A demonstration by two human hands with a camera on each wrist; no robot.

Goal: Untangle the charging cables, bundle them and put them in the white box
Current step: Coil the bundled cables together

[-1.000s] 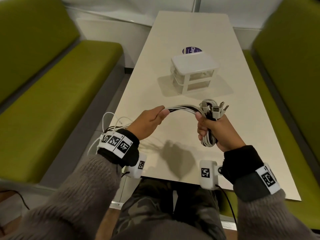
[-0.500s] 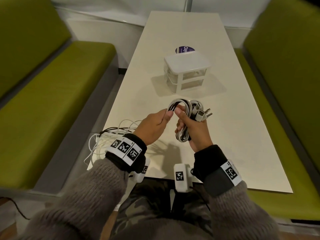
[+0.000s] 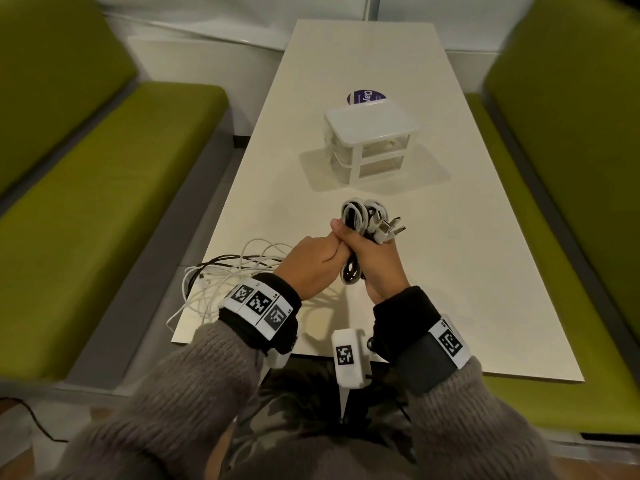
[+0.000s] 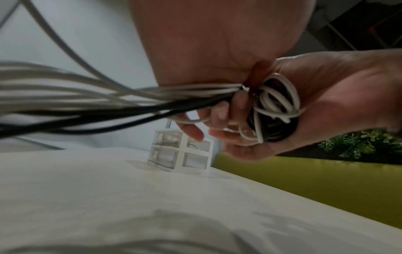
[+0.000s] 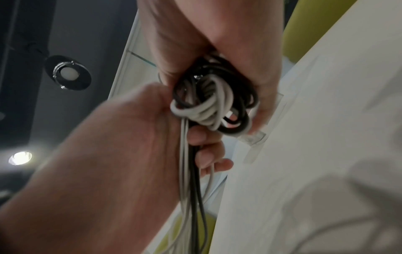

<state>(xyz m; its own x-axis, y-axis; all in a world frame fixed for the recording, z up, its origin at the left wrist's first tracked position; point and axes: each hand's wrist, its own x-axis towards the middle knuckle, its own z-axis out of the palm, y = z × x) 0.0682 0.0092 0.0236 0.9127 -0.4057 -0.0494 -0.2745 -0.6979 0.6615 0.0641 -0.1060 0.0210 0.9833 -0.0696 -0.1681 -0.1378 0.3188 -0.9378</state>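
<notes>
My right hand (image 3: 372, 261) grips a coil of white and black charging cables (image 3: 360, 216), with several USB plugs (image 3: 391, 228) sticking out to the right. My left hand (image 3: 311, 263) presses against the right one and holds the loose strands that run from the coil (image 4: 276, 104). The slack cables (image 3: 228, 275) trail over the table's near left corner. In the right wrist view the coil (image 5: 213, 103) sits in the right palm with the strands hanging down through the left fingers (image 5: 206, 151). The white box (image 3: 372, 140), a small two-drawer unit, stands farther up the table.
The cream table (image 3: 467, 289) runs away from me between two green benches (image 3: 104, 188). A round purple sticker (image 3: 365, 97) lies behind the box. The white box appears small in the left wrist view (image 4: 180, 153).
The hands have come together: the left hand slid right along the strands until it met the right hand at the coil. More slack cable lies at the table's left corner.
</notes>
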